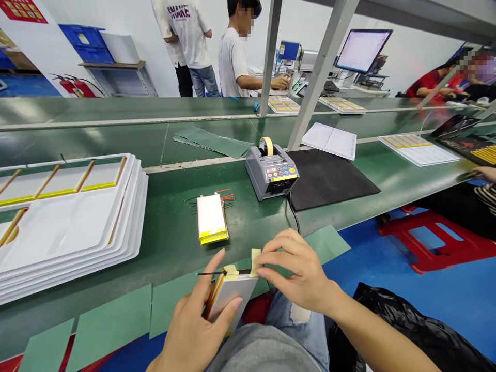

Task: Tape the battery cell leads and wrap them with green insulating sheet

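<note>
Gripping a battery (233, 295), left hand (194, 326) curls while right hand (297, 266) pinches tape (255, 260).

The pack (235, 297) is silvery white with an orange-yellow edge, the tape strip (256, 261) pale yellow, the tape dispenser (270, 173) grey, the worktop (172, 217) green, the mat (333, 178) black, the stool (473, 249) red.

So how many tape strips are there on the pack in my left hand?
2: one strip beside the black wire, the other strip upright at your right hand. More could be hidden.
</note>
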A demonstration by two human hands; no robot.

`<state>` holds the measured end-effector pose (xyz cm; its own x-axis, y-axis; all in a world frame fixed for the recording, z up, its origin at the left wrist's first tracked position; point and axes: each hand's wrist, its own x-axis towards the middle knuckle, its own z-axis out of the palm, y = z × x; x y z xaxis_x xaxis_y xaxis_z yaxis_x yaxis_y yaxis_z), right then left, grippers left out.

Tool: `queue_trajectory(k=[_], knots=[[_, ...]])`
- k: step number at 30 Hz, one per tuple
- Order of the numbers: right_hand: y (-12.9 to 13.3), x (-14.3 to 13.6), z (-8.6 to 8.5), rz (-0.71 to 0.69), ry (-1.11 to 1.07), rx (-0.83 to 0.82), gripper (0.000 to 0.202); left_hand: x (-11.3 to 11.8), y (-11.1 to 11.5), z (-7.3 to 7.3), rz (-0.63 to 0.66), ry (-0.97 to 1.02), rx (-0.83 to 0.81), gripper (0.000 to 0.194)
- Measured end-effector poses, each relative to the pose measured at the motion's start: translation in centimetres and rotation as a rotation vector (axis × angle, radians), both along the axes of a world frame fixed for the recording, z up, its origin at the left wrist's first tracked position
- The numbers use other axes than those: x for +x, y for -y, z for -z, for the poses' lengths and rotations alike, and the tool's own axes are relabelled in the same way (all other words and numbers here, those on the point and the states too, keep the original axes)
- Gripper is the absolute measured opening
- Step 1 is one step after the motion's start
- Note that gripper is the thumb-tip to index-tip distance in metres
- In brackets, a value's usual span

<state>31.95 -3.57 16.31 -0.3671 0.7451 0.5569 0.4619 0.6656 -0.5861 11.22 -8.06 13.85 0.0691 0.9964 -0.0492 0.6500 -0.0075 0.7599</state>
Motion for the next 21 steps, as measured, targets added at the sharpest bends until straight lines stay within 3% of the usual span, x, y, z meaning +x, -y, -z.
queue_trajectory(k=[11,17,18,21], knots=[[-0.6,-0.3,0.0,-0.131,-0.088,-0.407,0.005,-0.4,0.0,0.3,0.13,-0.065,0.247,0.049],[-0.6,-0.3,0.7,-0.179,-0.125,-0.455,0.009,-0.5,0.1,0.1,0.131,-0.044,0.147,0.055],[-0.7,-0.2,0.6,-0.188,-0.111,-0.48,0.004,-0.5,0.1,0.1,0.128,-0.042,0.136,0.052],[-1.1,0.2,0.2,-0.198,-0.074,-0.524,0.017,-0.5,0.1,0.2,0.094,-0.024,0.128,0.037]])
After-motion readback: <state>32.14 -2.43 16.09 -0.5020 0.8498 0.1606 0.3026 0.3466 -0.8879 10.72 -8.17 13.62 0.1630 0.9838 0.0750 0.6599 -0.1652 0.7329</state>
